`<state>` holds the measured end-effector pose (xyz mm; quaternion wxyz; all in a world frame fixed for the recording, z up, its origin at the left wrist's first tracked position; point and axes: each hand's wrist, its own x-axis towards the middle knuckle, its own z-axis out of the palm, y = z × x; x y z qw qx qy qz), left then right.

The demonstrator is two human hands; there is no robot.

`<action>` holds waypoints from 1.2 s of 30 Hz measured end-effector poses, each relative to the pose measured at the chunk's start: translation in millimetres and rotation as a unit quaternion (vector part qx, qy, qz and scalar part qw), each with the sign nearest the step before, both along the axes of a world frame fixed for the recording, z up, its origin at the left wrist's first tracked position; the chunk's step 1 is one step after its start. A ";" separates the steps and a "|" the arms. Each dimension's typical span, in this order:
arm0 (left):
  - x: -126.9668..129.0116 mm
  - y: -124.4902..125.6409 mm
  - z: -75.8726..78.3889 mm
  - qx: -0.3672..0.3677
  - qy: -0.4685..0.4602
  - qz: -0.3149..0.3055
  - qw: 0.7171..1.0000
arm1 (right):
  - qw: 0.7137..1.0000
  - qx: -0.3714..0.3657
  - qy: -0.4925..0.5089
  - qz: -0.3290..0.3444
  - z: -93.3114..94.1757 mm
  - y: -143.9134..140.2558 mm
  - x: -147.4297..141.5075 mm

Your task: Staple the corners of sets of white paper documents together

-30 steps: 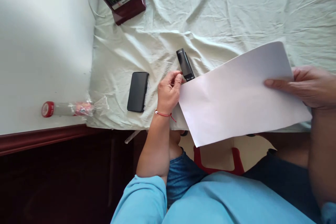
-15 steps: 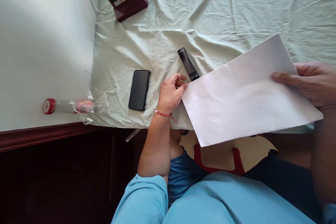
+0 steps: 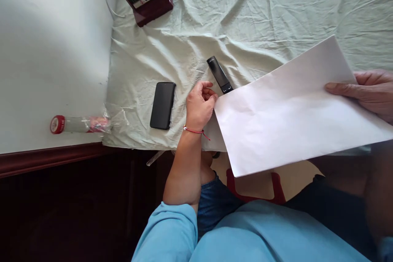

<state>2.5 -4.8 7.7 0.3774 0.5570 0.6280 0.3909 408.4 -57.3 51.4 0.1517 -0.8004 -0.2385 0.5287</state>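
Centre-right of frame: I see the sheet [image 3: 294, 106] held slanted over the counter's [image 3: 55, 49] near edge. My left hand [image 3: 199, 106] pinches its left corner; my right hand [image 3: 373, 92] clamps its right edge, thumb on top. A stapler [image 3: 219, 74] lies just above the left grip, a phone [image 3: 162, 105] to its left.

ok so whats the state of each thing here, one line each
paper: unfolded, held at both ends, hanging past the table edge
left hand: pinching the paper's left edge
right hand: gripping the paper's right end
stapler: closed, lying on the cloth, untouched
phone: screen dark, flat on the cloth
cloth: spread out, wrinkled
bottle: lying on its side, cap on
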 end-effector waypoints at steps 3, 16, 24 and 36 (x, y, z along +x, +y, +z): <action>0.4 1.1 -0.9 0.001 -0.011 0.008 1.000 | 1.000 0.022 0.000 0.001 1.6 0.4 -2.1; -2.9 2.0 5.2 -0.031 -0.083 0.043 0.995 | 1.000 0.014 0.007 -0.009 18.2 7.2 -26.1; 0.9 5.6 -7.9 0.005 -0.008 0.026 1.000 | 0.999 0.031 -0.022 -0.011 10.7 8.3 -17.4; -3.5 8.0 -20.1 0.357 0.208 -0.175 0.894 | 0.996 0.051 -0.073 0.010 -10.1 3.7 12.6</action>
